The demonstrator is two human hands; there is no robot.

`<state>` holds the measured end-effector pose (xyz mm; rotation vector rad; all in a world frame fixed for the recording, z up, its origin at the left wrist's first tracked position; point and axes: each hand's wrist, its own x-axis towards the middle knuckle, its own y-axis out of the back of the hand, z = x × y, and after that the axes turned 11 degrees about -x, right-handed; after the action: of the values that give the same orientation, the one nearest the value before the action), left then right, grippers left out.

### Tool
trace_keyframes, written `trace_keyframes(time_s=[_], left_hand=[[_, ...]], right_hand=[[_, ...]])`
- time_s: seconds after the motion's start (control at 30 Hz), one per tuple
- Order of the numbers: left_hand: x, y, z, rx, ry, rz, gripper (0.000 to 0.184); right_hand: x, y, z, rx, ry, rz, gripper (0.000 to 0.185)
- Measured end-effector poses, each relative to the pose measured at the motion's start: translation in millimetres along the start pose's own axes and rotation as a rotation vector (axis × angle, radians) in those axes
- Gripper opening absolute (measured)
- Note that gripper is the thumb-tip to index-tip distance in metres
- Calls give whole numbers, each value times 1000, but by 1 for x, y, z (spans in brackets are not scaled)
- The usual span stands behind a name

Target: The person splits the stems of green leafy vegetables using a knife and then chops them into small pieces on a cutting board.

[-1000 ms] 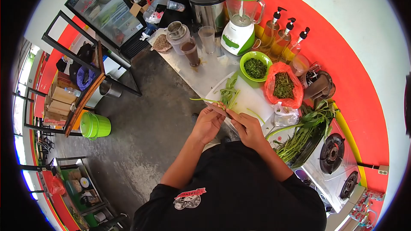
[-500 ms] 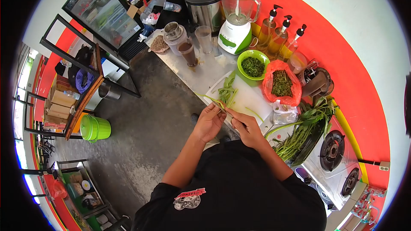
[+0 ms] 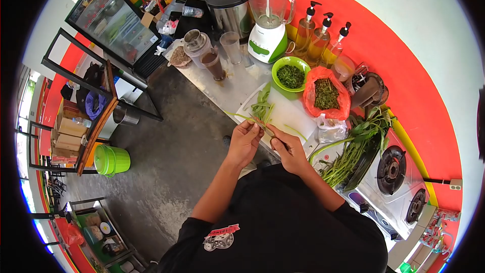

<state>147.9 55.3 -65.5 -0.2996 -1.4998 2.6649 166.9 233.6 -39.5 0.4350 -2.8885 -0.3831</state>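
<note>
My left hand point(image 3: 244, 144) is closed, with a thin green stem point(image 3: 240, 116) pinched between thumb and fingers. Close beside it, my right hand point(image 3: 290, 151) is closed around what looks like a small knife point(image 3: 266, 130), its narrow strip angled toward the left fingertips. The fingers hide most of its handle. Both hands are over the near edge of a white cutting board point(image 3: 289, 110). Leafy green pieces point(image 3: 261, 103) lie on the board just beyond my left hand, and a loose stem point(image 3: 295, 132) lies near its right side.
A green bowl point(image 3: 277, 79) and a red plastic bag point(image 3: 344, 102) hold chopped greens. Behind them stand a blender point(image 3: 269, 40) and several pump bottles point(image 3: 320, 40). Long-stemmed greens point(image 3: 348, 154) lie beside the gas stove point(image 3: 374, 187). A brown-filled cup point(image 3: 213, 65) stands left.
The view has shifted slightly, so the counter items appear a little further left. Both hands stay close together over the board's edge, and the thin strip between them shows more clearly.
</note>
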Motion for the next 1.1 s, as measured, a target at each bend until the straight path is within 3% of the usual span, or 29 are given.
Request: trace_keyframes(time_s=[0.27,0.63,1.1], left_hand=[[-3,9,-16,-5,130,-33,20],[1,-6,-2,8,41,16,7],[-1,1,-18,-128,139,52,16]], right_hand=[[-2,4,0,-10,-6,5,43],[-9,6,11,174,-91,-45,40],[-7,9,4,-48,-6,-30,42]])
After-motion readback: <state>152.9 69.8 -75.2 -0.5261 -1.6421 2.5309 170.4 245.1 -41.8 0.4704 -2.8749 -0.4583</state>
